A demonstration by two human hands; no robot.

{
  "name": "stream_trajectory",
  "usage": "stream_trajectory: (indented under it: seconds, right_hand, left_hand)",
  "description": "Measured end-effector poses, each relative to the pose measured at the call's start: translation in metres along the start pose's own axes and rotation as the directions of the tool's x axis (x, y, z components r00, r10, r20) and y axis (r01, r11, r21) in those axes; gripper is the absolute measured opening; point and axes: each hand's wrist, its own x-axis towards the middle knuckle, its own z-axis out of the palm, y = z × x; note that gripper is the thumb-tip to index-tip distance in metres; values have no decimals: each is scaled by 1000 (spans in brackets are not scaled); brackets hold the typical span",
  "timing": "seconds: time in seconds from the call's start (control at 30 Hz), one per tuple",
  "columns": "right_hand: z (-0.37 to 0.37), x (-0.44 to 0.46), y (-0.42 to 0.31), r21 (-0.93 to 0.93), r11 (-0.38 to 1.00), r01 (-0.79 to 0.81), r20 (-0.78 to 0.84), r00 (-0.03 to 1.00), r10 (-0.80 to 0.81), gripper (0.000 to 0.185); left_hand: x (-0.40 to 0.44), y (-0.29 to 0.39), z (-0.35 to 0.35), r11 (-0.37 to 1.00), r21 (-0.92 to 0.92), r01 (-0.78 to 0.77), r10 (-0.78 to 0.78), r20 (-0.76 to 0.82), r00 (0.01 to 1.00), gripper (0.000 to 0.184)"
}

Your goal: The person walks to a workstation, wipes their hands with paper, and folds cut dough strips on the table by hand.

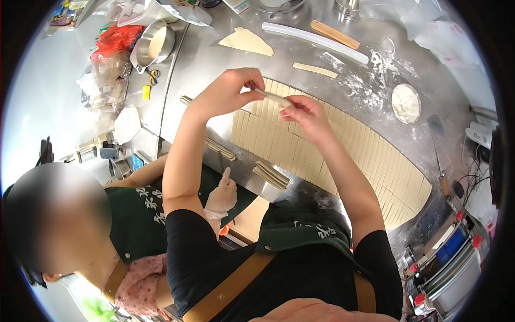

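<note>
My left hand [232,92] is closed, pinching one end of a pale dough strip [274,98]. My right hand [304,116] has its fingers on the strip's other end, so it spans the gap between both hands. Beneath them, many cut dough strips [354,145] lie side by side in rows on the steel table [204,64]. Closer to my body, small stacks of strips [271,175] rest by the table edge, with another stack [220,148] to the left and one more partly hidden behind my left forearm.
A dough scrap [247,42], a white bar [316,43], a wooden stick [335,34] and a flour mound [406,103] are farther back. A long knife [439,155] lies right. At left, a co-worker's gloved hand [222,194] is near the table edge; a metal pot [155,44] stands beyond.
</note>
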Motion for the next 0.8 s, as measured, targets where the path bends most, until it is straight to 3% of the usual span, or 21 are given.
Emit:
stream_trajectory:
  seconds: [0.07,0.17,0.27,0.3,0.33,0.43,0.5,0.7,0.8]
  right_hand:
    - [-12,-3,-9,-7,1000,20,-191,981,-21,28]
    - [-41,9,-11,-93,994,51,-381,921,-83,25]
    - [-69,26,-14,-331,944,0,-465,870,-163,21]
    - [-81,33,-13,-426,904,-37,-479,857,-190,20]
    - [-99,45,-2,-585,811,11,-448,829,-334,16]
    - [-107,55,-13,-697,717,-13,-453,784,-426,14]
    - [-109,60,-20,-727,686,-11,-448,765,-463,13]
    - [-114,69,-22,-765,644,1,-422,755,-502,11]
    - [-117,70,-16,-813,581,37,-366,744,-560,12]
  left_hand:
    - [19,-29,18,965,-216,146,-154,-18,988,16]
    - [50,-58,55,811,-532,242,-321,-60,945,16]
    - [81,-88,93,740,-639,211,-388,-148,910,17]
    - [90,-97,102,741,-635,219,-405,-162,900,18]
    - [99,-105,110,742,-631,227,-421,-175,890,18]
    - [117,-110,120,830,-519,203,-388,-278,879,18]
    - [126,-115,122,903,-370,217,-349,-342,873,18]
    - [136,-111,118,882,-340,326,-438,-335,834,17]
    - [138,-118,121,923,-236,305,-378,-389,840,17]
